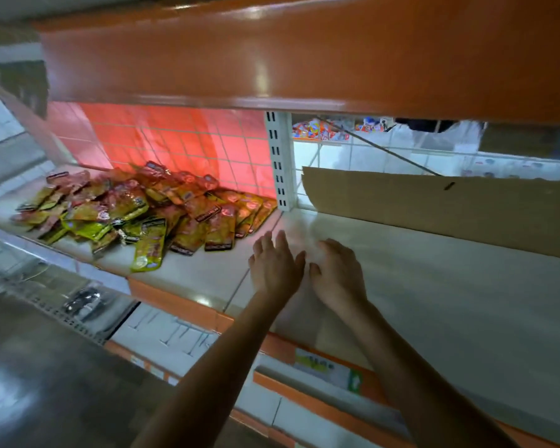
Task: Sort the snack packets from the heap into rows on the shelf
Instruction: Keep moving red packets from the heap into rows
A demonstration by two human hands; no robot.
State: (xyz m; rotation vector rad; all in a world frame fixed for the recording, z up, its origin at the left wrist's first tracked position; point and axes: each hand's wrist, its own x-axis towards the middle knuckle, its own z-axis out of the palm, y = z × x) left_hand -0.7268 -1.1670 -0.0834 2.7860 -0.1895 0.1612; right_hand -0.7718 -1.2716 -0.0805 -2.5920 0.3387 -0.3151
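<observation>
Right, my left hand [274,268] and right hand [337,273] hover flat and empty over the shelf [434,286]; next I reach left for the heap [143,211].

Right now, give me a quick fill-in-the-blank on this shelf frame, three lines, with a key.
1. The left hand and right hand hold ____.
2. The heap of shiny red and yellow snack packets lies to the ____ of both hands.
3. The flat brown cardboard sheet stands along the ____ of the white shelf.
Missing words: nothing; left; back.
</observation>
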